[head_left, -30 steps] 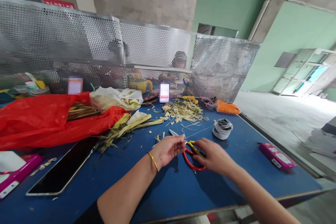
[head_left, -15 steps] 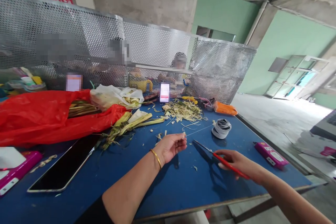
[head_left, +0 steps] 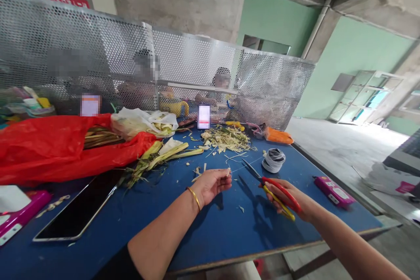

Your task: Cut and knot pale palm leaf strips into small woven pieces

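Note:
My left hand [head_left: 215, 185], with a gold bangle at the wrist, pinches a small pale piece [head_left: 229, 171] at the end of a thin thread [head_left: 244, 166]. That thread runs right toward a grey-white spool [head_left: 273, 160]. Scissors with red and yellow handles [head_left: 282, 196] are in my right hand [head_left: 285, 197], fingers around the grips. Their blades point up and left, slightly apart, close to the thread; whether they touch it I cannot tell.
On the blue table [head_left: 210, 245] are a red bag [head_left: 42, 148], leafy stalks [head_left: 154, 162], a pile of shreds [head_left: 226, 138], a phone [head_left: 82, 205], an orange bundle [head_left: 278, 135] and a purple packet [head_left: 334, 191]. People sit behind a perforated screen [head_left: 193, 59].
The scissors have opened and risen to the thread, and their yellow handle now shows. My left hand has hardly moved.

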A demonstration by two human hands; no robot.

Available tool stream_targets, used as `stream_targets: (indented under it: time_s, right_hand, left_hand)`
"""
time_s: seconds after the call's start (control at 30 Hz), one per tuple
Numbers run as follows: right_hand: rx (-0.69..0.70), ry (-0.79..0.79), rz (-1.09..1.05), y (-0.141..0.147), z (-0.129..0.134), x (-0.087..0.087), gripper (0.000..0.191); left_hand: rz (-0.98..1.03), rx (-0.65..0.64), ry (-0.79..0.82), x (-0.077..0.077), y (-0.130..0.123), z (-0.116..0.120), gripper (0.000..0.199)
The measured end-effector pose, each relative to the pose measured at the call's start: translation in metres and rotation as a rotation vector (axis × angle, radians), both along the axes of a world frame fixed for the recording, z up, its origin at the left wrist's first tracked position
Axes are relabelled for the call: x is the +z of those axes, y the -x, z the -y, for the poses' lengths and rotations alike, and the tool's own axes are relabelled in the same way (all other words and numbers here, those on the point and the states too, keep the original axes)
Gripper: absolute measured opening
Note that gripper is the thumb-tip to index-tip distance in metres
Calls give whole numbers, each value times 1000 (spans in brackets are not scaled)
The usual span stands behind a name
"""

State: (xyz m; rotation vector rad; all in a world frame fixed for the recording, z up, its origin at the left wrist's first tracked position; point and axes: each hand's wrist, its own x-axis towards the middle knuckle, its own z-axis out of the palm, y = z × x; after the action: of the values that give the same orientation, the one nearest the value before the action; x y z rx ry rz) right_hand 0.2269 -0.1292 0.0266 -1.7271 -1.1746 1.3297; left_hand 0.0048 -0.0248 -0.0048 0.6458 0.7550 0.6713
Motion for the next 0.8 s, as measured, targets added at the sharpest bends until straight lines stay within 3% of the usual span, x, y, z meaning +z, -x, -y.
stream_targets:
  time_s: [0.1,0.2,0.27,0.33,0.43,0.53,0.6,0.67,0.8]
  right_hand:
    - [70,-93,307,5,-18,-6,47]
    - [134,-215,808,3,-26,-9,39]
    - [165,-200,1111,1,-27,-10,36]
    - [213,-148,1278,-1,-26,-9,35]
    - [264,-140,1354,-1,-26,-3,26]
    - [213,-332,1160,11,-33,4,22]
    - [143,-462,733,26,-43,3,29]
    - [73,-411,333,44,-55,-2,35]
    - [-77,-412,-17,71,-75,-19,27]
  left_hand:
    - [-40,-1,-29,-1,0,0,12]
    - [-88,3,-58,0,0,1,11]
    - [-120,0,-73,0,-1,2,10]
    - [-143,-5,-84,1,-2,4,9]
    - [-153,-2,-114,3,-4,7,8]
    - [-141,7,-173,4,-6,9,10]
    - [-140,17,-210,4,-7,10,12]
    - [-164,29,-245,3,-8,10,14]
    - [-236,32,-295,-1,-9,7,14]
